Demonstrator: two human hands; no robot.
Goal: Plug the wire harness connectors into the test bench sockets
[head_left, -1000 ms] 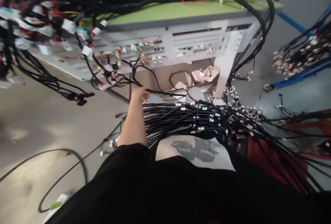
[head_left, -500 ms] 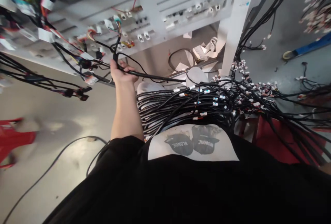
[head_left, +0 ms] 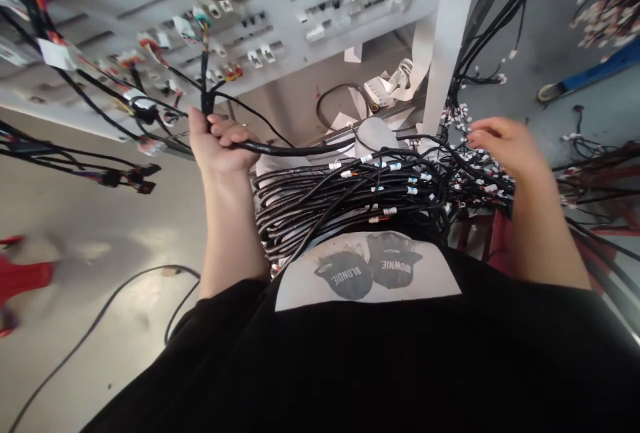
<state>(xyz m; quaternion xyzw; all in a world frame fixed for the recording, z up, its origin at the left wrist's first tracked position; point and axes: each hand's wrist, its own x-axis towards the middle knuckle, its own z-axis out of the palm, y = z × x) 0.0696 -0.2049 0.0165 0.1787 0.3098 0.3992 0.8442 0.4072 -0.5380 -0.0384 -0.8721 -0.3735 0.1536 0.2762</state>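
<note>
My left hand (head_left: 220,140) is closed around a black wiring harness (head_left: 295,151). One branch of the harness rises from the fist to the grey connector board (head_left: 280,20), and its thick trunk runs right across the lap. My right hand (head_left: 507,143) hovers over a heap of small white connectors (head_left: 493,176), its fingers loosely bent and apart, with nothing visible in them. Under the held trunk lies a bundle of black cables (head_left: 320,200) with white and blue tags, spread over my legs.
More black cables with dark plugs (head_left: 110,176) hang at the left. A red stool (head_left: 25,276) stands on the floor there, near a loose black cable (head_left: 107,306). Bunched white connectors (head_left: 613,6) hang at the upper right, above a blue bar (head_left: 590,76).
My right hand has come into view from the right, over the connectors. My left hand keeps its hold on the harness and sits slightly further left in view as the camera shifts.
</note>
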